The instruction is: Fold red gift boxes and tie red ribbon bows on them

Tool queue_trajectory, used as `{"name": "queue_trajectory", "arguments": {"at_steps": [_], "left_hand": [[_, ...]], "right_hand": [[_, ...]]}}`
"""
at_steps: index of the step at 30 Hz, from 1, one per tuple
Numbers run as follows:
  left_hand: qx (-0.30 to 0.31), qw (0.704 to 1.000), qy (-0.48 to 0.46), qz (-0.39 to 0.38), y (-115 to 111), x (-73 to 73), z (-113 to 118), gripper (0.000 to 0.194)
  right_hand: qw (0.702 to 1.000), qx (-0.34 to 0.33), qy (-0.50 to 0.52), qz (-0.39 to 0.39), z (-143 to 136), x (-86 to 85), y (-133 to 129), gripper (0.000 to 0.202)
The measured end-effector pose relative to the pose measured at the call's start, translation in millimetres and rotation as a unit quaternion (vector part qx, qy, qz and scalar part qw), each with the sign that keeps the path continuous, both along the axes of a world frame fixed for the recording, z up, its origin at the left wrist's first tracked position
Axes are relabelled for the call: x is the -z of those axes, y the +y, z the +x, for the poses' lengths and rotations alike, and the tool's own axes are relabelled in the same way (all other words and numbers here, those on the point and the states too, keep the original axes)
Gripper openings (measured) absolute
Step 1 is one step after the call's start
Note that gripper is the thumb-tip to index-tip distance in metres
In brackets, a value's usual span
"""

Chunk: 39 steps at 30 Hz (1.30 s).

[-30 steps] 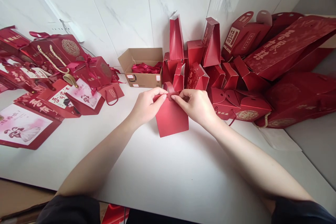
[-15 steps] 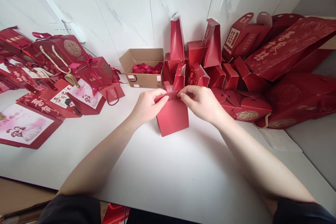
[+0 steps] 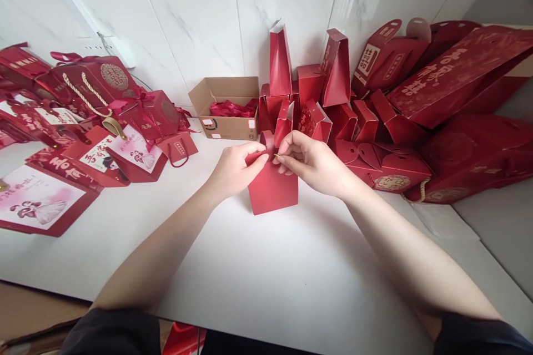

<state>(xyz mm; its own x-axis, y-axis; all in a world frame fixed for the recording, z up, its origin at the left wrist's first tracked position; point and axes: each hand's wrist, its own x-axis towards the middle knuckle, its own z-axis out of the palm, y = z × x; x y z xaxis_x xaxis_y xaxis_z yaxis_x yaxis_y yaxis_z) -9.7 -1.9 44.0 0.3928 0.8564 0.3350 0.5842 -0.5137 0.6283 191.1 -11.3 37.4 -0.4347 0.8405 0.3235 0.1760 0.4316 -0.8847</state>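
Observation:
In front of me a plain red gift box [image 3: 273, 195] stands upright on the white table [image 3: 258, 272]. My left hand [image 3: 238, 171] is closed on its upper left edge, thumb on the near side and fingers behind. A red strap [image 3: 266, 137] loops up from the box top between my hands. Pinched between the thumb and index finger of my right hand [image 3: 316, 166] is a small gold-coloured stud [image 3: 277, 155], held just in front of the top of the box. The right fingers partly cover the box's upper right corner.
Behind the box sits an open cardboard carton [image 3: 229, 128] with dark red ribbon [image 3: 234, 108] inside. Decorated gift boxes [image 3: 137, 150] crowd the left side. Several red boxes [image 3: 336, 75] are stacked at the back right, with handled boxes [image 3: 387, 169] beside them.
My right hand has shifted slightly left and away from the box's top edge, and the gold stud now shows in its fingertips. My left hand has kept its grip on the box.

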Motion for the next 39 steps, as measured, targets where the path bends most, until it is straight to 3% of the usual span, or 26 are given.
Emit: {"name": "queue_trajectory", "arguments": {"at_steps": [22,34,39], "left_hand": [[-0.002,0.999,0.038,0.026,-11,4.7,7,0.022],[0.005,0.998,0.050,0.027,-10,5.7,6,0.018],[0.001,0.999,0.044,0.029,-9,6.5,6,0.016]], "right_hand": [[0.982,0.068,-0.168,0.049,0,-7.1,-12,0.004],[0.985,0.092,-0.124,0.076,1,-8.5,-12,0.009],[0.962,0.147,-0.163,0.160,2,-8.6,-10,0.012]]}}
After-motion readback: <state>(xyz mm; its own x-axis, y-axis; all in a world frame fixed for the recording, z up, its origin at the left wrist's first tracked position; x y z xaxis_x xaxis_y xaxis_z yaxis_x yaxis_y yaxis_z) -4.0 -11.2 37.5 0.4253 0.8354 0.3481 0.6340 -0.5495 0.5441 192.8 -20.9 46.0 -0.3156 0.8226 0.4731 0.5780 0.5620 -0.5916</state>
